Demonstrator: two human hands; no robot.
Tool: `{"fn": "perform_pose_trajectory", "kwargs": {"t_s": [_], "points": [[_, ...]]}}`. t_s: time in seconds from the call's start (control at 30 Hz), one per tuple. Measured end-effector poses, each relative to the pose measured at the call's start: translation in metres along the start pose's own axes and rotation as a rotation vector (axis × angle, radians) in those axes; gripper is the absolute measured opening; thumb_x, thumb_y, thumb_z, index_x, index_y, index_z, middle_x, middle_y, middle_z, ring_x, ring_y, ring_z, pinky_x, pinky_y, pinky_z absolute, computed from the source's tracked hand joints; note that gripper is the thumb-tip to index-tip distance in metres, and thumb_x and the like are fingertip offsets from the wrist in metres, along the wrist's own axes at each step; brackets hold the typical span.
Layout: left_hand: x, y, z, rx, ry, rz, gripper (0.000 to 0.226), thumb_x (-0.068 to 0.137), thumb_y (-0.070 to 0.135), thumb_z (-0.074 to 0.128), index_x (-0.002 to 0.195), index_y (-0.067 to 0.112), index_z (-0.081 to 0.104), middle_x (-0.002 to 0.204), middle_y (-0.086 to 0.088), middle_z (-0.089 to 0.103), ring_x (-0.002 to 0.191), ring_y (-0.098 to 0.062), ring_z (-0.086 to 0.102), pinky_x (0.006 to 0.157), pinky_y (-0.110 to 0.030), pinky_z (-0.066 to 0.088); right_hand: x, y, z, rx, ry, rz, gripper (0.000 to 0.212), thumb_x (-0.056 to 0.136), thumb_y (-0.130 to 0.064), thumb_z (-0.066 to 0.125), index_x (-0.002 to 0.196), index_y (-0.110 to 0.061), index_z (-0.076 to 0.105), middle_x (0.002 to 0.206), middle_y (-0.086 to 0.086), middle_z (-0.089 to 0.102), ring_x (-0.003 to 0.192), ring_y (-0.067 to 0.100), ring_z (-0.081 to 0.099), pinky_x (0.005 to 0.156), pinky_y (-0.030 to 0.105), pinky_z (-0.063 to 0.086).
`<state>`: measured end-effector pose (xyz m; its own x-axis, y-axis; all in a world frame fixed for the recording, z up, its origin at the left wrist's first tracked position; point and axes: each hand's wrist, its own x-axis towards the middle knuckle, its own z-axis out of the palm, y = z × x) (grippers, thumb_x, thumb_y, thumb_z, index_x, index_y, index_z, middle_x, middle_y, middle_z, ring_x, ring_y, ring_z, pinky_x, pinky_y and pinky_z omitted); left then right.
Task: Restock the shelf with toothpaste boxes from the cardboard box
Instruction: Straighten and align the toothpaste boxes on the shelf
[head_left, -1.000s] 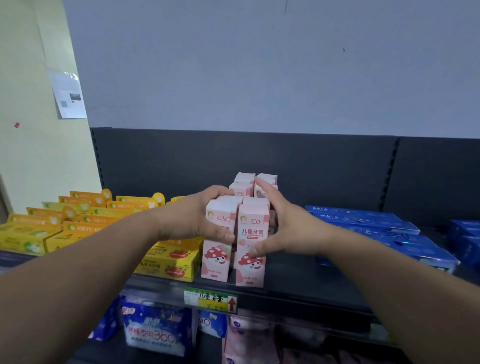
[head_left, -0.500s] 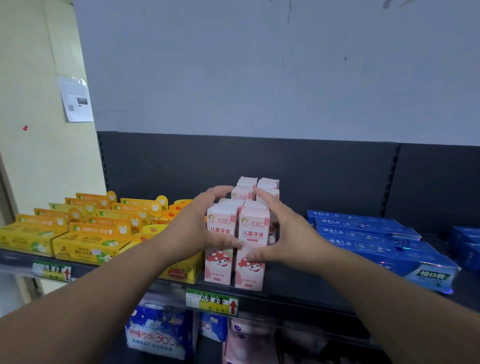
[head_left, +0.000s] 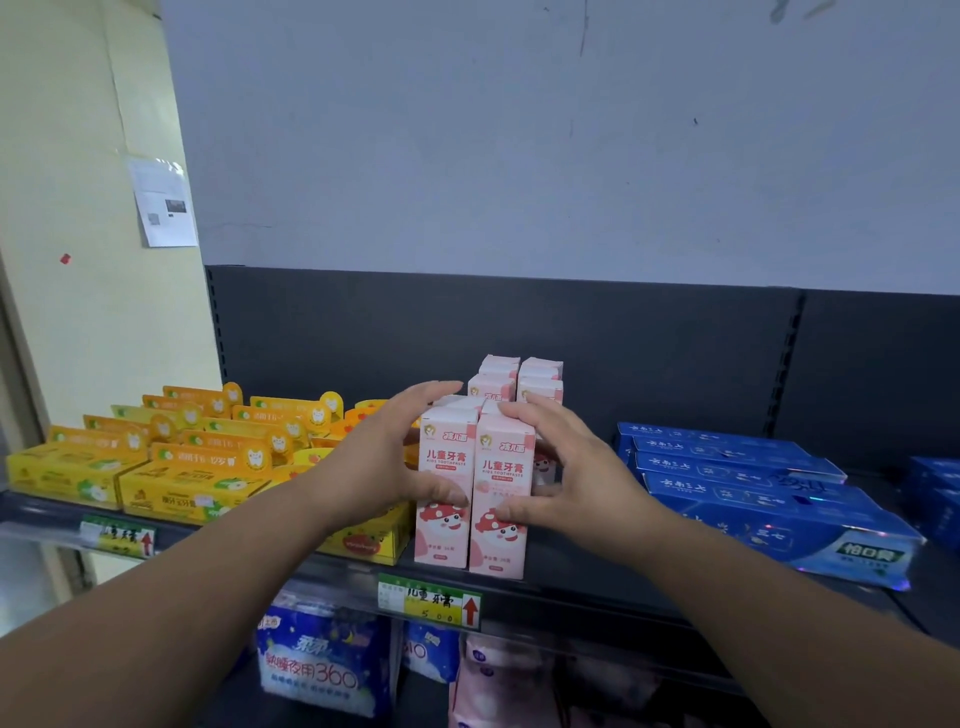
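My left hand (head_left: 384, 457) is cupped round the left pink box (head_left: 441, 545), thumb laid across its front and fingers arched over its top. My right hand (head_left: 566, 478) mirrors it on the right pink box (head_left: 501, 467), thumb on the front, forefinger on the top edge and the rest curved round the far side. Both hands are half closed, and between them they bracket the two toothpaste boxes, which stand upright and touch each other at the very front of the shelf (head_left: 597, 587). Right behind this pair, more pink boxes (head_left: 540, 384) run back in two files toward the dark back panel. From that I judge this lane is filled to the lip and I am only squaring the last pair above the price tag (head_left: 430, 603). To my left, yellow boxes (head_left: 192, 483) lie flat in stacks, the nearest one just beside the left pink box. To my right there is a strip of bare shelf, then the blue toothpaste boxes (head_left: 753, 499) lying flat. Packs of other goods (head_left: 322, 670) sit on the shelf below. The cardboard box is out of sight, so I cannot tell how much stock is left. That bare strip looks like the place for any more.
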<state>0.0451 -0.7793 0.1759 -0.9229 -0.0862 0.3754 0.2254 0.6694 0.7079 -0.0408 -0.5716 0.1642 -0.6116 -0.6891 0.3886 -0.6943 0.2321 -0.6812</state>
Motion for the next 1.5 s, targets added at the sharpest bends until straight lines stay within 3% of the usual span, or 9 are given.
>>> {"fn": "perform_pose_trajectory", "kwargs": {"t_s": [0.07, 0.17, 0.47, 0.67, 0.9, 1.03, 1.17, 1.33, 1.5], "points": [[-0.001, -0.002, 0.002, -0.007, -0.025, -0.033, 0.103, 0.065, 0.013, 0.086, 0.141, 0.047, 0.027, 0.126, 0.019, 0.053, 0.114, -0.01, 0.056, 0.072, -0.027, 0.06, 0.0, 0.0, -0.002, 0.003, -0.01, 0.019, 0.091, 0.07, -0.014, 0.086, 0.137, -0.052, 0.037, 0.154, -0.019, 0.019, 0.135, 0.007, 0.034, 0.085, 0.023, 0.057], [-0.003, -0.003, 0.006, -0.001, -0.053, -0.073, 0.101, 0.068, 0.011, 0.084, 0.137, 0.053, 0.024, 0.116, 0.019, 0.058, 0.111, -0.008, 0.057, 0.074, -0.03, 0.06, -0.001, -0.001, -0.004, -0.022, -0.012, 0.022, 0.092, 0.071, -0.016, 0.085, 0.14, -0.048, 0.035, 0.144, -0.02, 0.03, 0.128, 0.003, 0.04, 0.082, 0.014, 0.054], [-0.004, 0.0, 0.003, 0.001, -0.102, -0.083, 0.091, 0.068, 0.008, 0.083, 0.13, 0.049, 0.031, 0.11, 0.014, 0.062, 0.107, -0.008, 0.06, 0.073, -0.03, 0.06, -0.003, -0.003, -0.002, 0.013, 0.013, 0.034, 0.091, 0.069, -0.014, 0.087, 0.14, -0.045, 0.039, 0.131, -0.02, 0.034, 0.125, 0.008, 0.044, 0.083, 0.031, 0.059], [-0.006, 0.005, 0.003, 0.061, -0.041, -0.072, 0.111, 0.057, 0.018, 0.09, 0.14, 0.047, 0.022, 0.119, 0.019, 0.056, 0.109, -0.009, 0.058, 0.078, -0.027, 0.059, -0.002, -0.006, -0.006, -0.111, 0.015, 0.018, 0.097, 0.069, -0.025, 0.087, 0.144, -0.047, 0.029, 0.136, -0.024, 0.031, 0.123, -0.002, 0.038, 0.08, 0.01, 0.05], [-0.004, 0.014, -0.005, 0.128, -0.041, -0.047, 0.109, 0.055, 0.034, 0.087, 0.142, 0.044, 0.022, 0.129, 0.025, 0.043, 0.121, -0.007, 0.047, 0.076, -0.018, 0.054, 0.001, -0.002, -0.013, -0.129, 0.027, -0.009, 0.099, 0.062, -0.038, 0.089, 0.142, -0.05, 0.032, 0.142, -0.024, 0.033, 0.128, 0.004, 0.042, 0.099, 0.037, 0.051], [0.001, 0.019, -0.019, 0.193, 0.041, 0.01, 0.087, 0.065, 0.056, 0.061, 0.143, 0.043, 0.024, 0.144, 0.023, 0.035, 0.121, 0.001, 0.042, 0.091, -0.021, 0.048, 0.008, -0.003, -0.025, -0.058, 0.092, -0.014, 0.084, 0.066, -0.062, 0.072, 0.14, -0.047, 0.037, 0.14, -0.021, 0.038, 0.121, 0.004, 0.05, 0.099, 0.032, 0.049], [0.023, 0.033, -0.036, 0.232, 0.108, 0.078, 0.061, 0.083, 0.058, 0.035, 0.14, 0.038, 0.037, 0.136, 0.022, 0.043, 0.114, 0.005, 0.045, 0.08, -0.008, 0.037, 0.025, -0.005, -0.049, -0.185, 0.268, -0.028, 0.044, 0.093, -0.047, 0.049, 0.136, -0.035, 0.049, 0.131, -0.012, 0.049, 0.106, 0.002, 0.056, 0.084, 0.011, 0.04], [0.07, 0.036, -0.046, 0.317, 0.002, 0.029, 0.028, 0.096, 0.039, 0.049, 0.123, 0.039, 0.056, 0.118, 0.023, 0.054, 0.107, 0.001, 0.049, 0.082, -0.018, 0.039, 0.052, 0.002, -0.067, -0.403, 0.155, 0.139, 0.037, 0.095, -0.038, 0.056, 0.132, -0.038, 0.053, 0.124, -0.014, 0.055, 0.108, 0.006, 0.052, 0.088, 0.022, 0.039], [0.108, 0.021, -0.044, 0.423, -0.222, 0.005, 0.029, 0.092, 0.033, 0.06, 0.121, 0.034, 0.062, 0.117, 0.02, 0.059, 0.109, -0.004, 0.055, 0.091, -0.024, 0.045, 0.07, 0.016, -0.064, -0.432, 0.086, 0.248, 0.041, 0.087, -0.038, 0.068, 0.126, -0.036, 0.059, 0.122, -0.016, 0.06, 0.105, 0.006, 0.058, 0.097, 0.029, 0.047]]}}
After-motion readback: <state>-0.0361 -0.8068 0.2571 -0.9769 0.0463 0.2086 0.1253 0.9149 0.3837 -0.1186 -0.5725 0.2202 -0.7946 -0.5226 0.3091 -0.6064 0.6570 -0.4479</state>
